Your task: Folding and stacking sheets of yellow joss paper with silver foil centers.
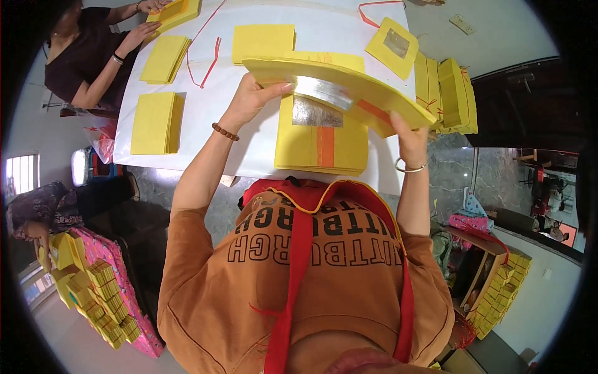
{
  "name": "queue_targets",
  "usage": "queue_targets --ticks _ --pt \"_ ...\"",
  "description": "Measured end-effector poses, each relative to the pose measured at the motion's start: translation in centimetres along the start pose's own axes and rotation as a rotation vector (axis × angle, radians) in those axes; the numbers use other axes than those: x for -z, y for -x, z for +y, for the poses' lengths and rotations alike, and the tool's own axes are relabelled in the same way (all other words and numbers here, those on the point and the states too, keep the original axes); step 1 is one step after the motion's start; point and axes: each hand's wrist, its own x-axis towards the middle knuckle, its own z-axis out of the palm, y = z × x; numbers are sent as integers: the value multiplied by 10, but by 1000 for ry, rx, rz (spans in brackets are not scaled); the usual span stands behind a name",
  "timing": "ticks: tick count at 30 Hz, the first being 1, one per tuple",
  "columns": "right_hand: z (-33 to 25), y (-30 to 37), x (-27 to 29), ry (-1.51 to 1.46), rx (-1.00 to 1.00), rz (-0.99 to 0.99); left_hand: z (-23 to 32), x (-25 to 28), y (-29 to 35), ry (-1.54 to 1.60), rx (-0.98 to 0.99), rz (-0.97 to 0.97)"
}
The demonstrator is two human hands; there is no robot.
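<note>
Between my two hands a sheaf of yellow paper (380, 93) is lifted and tilted, slightly bowed. Its face bears a silver foil patch and an orange strip. My left hand (254, 98) grips the left end, thumb laid over the near face. At the right end my right hand (411, 142) grips it too, thumb pressed on the near side; the fingers of both hands are largely hidden behind the paper. Directly below, a stack of yellow paper (299, 146) with a similar foil square and orange stripe lies on the white table (215, 146) before me.
Other yellow paper stacks lie at left (152, 124) and toward the back (263, 42). Red cord (216, 59) trails across the table. A co-worker's hands (143, 31) rest on yellow paper at far left. Tied yellow bundles (458, 93) stand by the right edge.
</note>
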Motion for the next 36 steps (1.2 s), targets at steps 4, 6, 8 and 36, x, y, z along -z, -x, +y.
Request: queue_targets --ticks 4,6,8,36 --pt "-28 -15 3 66 164 -132 -2 0 1 -38 -6 9" --pt "-30 -17 1 91 206 -121 -2 -1 1 -7 -11 8" --pt "-27 -19 -1 121 249 -107 -2 -2 1 -25 -5 4" --pt "-6 42 -35 -517 143 335 25 -46 16 -1018 -921 88"
